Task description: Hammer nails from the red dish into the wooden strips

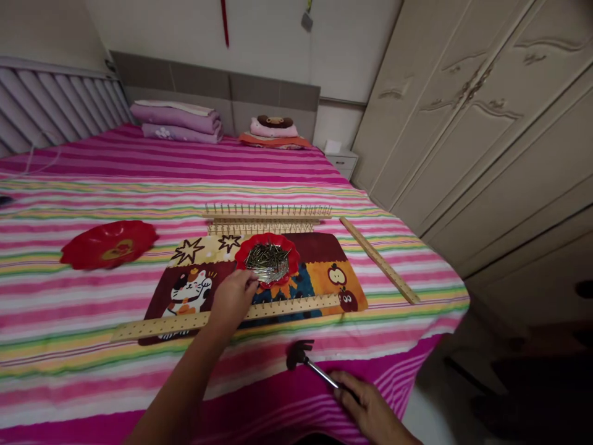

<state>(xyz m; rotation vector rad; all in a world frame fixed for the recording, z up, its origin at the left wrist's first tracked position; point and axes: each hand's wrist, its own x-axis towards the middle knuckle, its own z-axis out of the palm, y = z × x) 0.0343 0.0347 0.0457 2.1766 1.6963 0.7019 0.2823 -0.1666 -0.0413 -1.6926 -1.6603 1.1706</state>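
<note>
My left hand [234,296] reaches over a perforated wooden strip [180,322] to the near-left rim of a red scalloped dish [238,252]. Its fingers are pinched together beside the heap of nails [269,259] in the dish; what they hold, if anything, is too small to make out. Several nails stand upright along the strip's right part. Lower right, my right hand [365,402] is closed round the handle of a claw hammer [319,372], whose dark head rests on or just above the striped sheet. A patterned mat [331,250] lies under dish and strip.
Behind the mat lie wooden strips studded with upright nails [269,213]. Another wooden strip [380,259] lies slanted at the right. A red scalloped plate [111,244] is at the left. Folded bedding [178,120] sits by the headboard; a wardrobe [463,123] stands right of the bed.
</note>
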